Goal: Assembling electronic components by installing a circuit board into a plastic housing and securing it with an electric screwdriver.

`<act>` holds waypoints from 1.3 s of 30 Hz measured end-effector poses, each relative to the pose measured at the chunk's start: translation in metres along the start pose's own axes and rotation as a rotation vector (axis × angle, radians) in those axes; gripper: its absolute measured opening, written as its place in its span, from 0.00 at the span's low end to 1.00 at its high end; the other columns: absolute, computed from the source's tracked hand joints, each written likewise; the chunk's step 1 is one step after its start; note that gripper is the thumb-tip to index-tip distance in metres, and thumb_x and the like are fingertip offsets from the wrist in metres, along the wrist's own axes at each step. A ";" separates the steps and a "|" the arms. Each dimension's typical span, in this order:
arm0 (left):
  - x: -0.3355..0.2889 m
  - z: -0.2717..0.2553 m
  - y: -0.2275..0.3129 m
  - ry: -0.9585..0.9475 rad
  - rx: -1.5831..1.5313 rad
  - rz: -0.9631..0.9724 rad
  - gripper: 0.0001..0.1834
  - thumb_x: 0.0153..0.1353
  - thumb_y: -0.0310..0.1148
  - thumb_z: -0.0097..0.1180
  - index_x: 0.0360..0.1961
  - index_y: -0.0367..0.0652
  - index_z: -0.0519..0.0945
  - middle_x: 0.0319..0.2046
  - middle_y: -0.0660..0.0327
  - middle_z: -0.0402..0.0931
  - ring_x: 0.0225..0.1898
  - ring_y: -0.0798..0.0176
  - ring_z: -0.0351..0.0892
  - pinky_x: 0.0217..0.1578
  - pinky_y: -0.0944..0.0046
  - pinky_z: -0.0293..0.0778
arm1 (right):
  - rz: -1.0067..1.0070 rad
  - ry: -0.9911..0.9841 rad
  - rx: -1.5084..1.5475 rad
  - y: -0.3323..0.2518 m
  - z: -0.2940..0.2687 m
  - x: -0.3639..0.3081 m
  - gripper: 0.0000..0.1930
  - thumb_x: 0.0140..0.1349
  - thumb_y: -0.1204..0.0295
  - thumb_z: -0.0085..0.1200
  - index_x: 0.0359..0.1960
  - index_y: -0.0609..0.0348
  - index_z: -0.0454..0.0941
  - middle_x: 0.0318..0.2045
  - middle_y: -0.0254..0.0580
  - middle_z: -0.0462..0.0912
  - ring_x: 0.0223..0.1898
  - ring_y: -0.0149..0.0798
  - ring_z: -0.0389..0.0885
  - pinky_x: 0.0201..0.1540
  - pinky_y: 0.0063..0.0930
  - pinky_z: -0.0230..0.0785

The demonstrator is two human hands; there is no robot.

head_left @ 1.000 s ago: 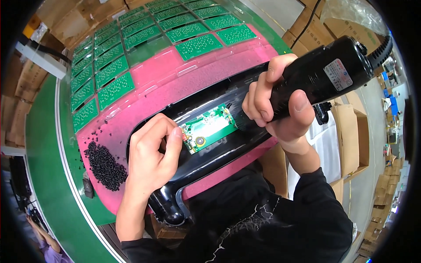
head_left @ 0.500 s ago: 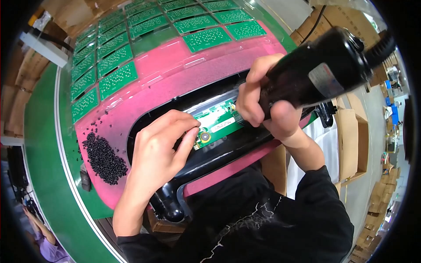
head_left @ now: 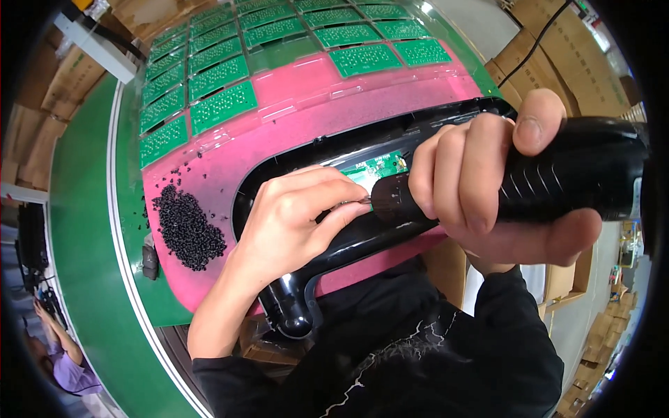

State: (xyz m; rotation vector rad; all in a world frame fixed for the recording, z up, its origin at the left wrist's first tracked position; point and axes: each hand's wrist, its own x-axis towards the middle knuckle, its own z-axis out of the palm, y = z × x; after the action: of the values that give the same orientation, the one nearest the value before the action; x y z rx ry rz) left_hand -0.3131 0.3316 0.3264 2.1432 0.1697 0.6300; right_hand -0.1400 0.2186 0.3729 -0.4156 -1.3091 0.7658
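My right hand [head_left: 481, 181] is wrapped round a black electric screwdriver [head_left: 578, 167], which lies almost level with its nose [head_left: 391, 198] pointing left. Right at that nose, the thumb and fingertips of my left hand [head_left: 296, 209] are pinched together; a small dark thing shows between them, too hidden to name. Beneath both hands a green circuit board [head_left: 383, 167] sits inside a long black plastic housing [head_left: 334, 254]. My hands and the tool cover much of the board.
A heap of small black screws [head_left: 187, 230] lies on the pink mat [head_left: 293, 97] at the left. Rows of green circuit boards [head_left: 223, 106] fill a clear tray at the back. Cardboard boxes [head_left: 550, 63] stand to the right. Another person [head_left: 70, 369] is at the far left.
The screwdriver has swung from raised and tilted to nearly level, its nose now meeting my left fingertips. My left hand stays pinched over the board. The whole view has shifted slightly.
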 end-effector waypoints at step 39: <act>-0.009 0.002 -0.007 -0.152 0.340 -0.155 0.32 0.44 0.30 0.72 0.52 0.39 0.74 0.49 0.58 0.73 0.53 0.50 0.75 0.47 0.51 0.77 | 0.306 0.097 -0.003 0.039 0.019 -0.017 0.30 0.60 0.49 0.64 0.48 0.58 0.64 0.20 0.33 0.72 0.19 0.28 0.69 0.25 0.24 0.63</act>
State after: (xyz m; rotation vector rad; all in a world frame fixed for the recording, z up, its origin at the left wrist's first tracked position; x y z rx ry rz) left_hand -0.3196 0.3318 0.3164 2.4642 0.3789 0.3647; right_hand -0.1697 0.2307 0.3396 -0.6570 -1.1695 0.9858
